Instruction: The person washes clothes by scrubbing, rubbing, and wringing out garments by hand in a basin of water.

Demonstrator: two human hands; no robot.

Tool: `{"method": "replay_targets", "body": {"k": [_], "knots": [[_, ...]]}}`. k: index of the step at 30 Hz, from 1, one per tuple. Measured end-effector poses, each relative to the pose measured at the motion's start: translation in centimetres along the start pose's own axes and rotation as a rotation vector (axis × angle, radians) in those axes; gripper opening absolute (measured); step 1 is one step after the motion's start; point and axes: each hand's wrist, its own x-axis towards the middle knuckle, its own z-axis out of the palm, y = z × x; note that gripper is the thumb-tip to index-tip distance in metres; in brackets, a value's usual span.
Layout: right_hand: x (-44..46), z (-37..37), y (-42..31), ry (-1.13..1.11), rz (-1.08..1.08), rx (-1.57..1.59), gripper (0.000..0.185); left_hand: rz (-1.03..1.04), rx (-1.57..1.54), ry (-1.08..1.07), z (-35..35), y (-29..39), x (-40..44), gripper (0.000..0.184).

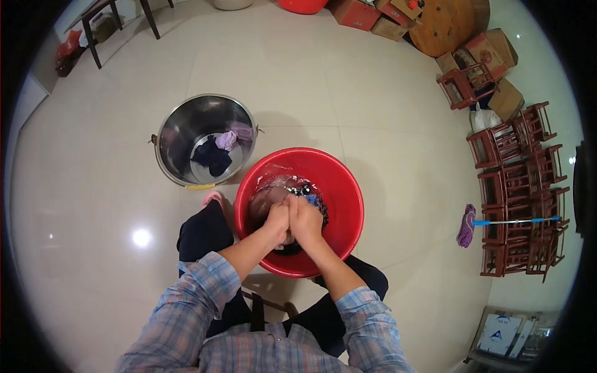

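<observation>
My left hand (278, 222) and my right hand (305, 217) are pressed together over a red plastic basin (346, 199) between my knees. The fingers of both are closed round a cloth, mostly hidden by the hands; a pale bit shows beneath them. Inside the basin lie wet clothes (264, 200), brownish-pink on the left, dark and patterned with some blue on the right. Beyond it to the left stands a metal bucket (176, 133) with a dark blue cloth (212, 155) and a light purple cloth (226, 140) at its bottom.
Stacked red-brown wooden stools (507, 186) line the right wall, with a purple mop (466, 226) across them. Cardboard boxes (488, 55) and a round wooden tabletop (443, 26) stand at the back right. A dark-legged piece of furniture (149, 18) is at the back left.
</observation>
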Motion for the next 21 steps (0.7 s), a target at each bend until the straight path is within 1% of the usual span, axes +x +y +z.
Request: {"method": "replay_targets", "body": {"k": [1, 3, 5, 6, 7, 9, 10, 11, 13, 15, 16, 17, 18, 19, 20, 21], "knots": [[0.6, 0.0, 0.7, -0.034, 0.088, -0.022, 0.038, 0.000, -0.002, -0.003, 0.0, -0.3, 0.2, 0.029], [0.3, -0.2, 0.7, -0.054, 0.122, -0.016, 0.041, 0.085, 0.082, -0.039, 0.0, -0.3, 0.5, 0.030], [-0.2, -0.6, -0.2, -0.113, 0.108, -0.047, 0.040, 0.072, 0.082, -0.073, -0.4, 0.0, 0.1, 0.030], [-0.4, -1.4, -1.4, -0.146, 0.056, -0.049, 0.037, 0.060, 0.080, -0.108, -0.4, 0.4, -0.1, 0.030], [-0.6, -1.3, -1.3, -0.146, 0.056, -0.048, 0.037, 0.060, 0.081, -0.107, -0.5, 0.1, 0.2, 0.030], [-1.1, -0.9, -1.0, -0.071, -0.014, -0.014, 0.038, 0.016, -0.047, -0.074, -0.9, -0.9, 1.2, 0.029], [-0.6, -0.4, 0.2, -0.049, 0.036, -0.007, 0.037, -0.008, 0.075, -0.063, -0.3, -0.8, 0.4, 0.029], [0.0, -0.4, 1.6, -0.102, 0.121, -0.018, 0.037, -0.008, 0.073, -0.066, -0.4, -0.7, 0.7, 0.029], [0.2, -0.4, 2.2, -0.050, 0.145, -0.026, 0.038, -0.037, 0.264, -0.124, -0.8, -0.1, 1.0, 0.031], [0.7, 0.6, 5.2, -0.031, 0.298, 0.474, 0.040, -0.068, 0.213, -0.157, -0.7, 0.6, 0.5, 0.032], [1.4, -1.4, 4.2, -0.126, 0.596, 0.869, 0.037, -0.087, 0.227, -0.164, -0.6, 1.1, 0.2, 0.033], [2.0, -2.8, 4.3, -0.205, 0.734, 0.860, 0.035, -0.109, 0.237, -0.170, -0.6, 1.4, 0.1, 0.034], [2.2, -4.2, 3.8, -0.287, 0.625, 0.962, 0.031, -0.125, 0.293, -0.163, -0.9, 1.7, 0.0, 0.035], [2.2, -5.1, 3.3, -0.373, 0.513, 1.061, 0.032, -0.125, 0.289, -0.159, -1.3, 1.8, 0.2, 0.035], [2.0, -5.0, 3.0, -0.380, 0.512, 1.060, 0.032, -0.108, 0.272, -0.137, -1.8, 1.8, 0.6, 0.035], [1.5, -4.9, 2.7, -0.336, 0.175, 0.875, 0.033, -0.090, 0.257, -0.116, -2.1, 1.9, 0.8, 0.035]]}}
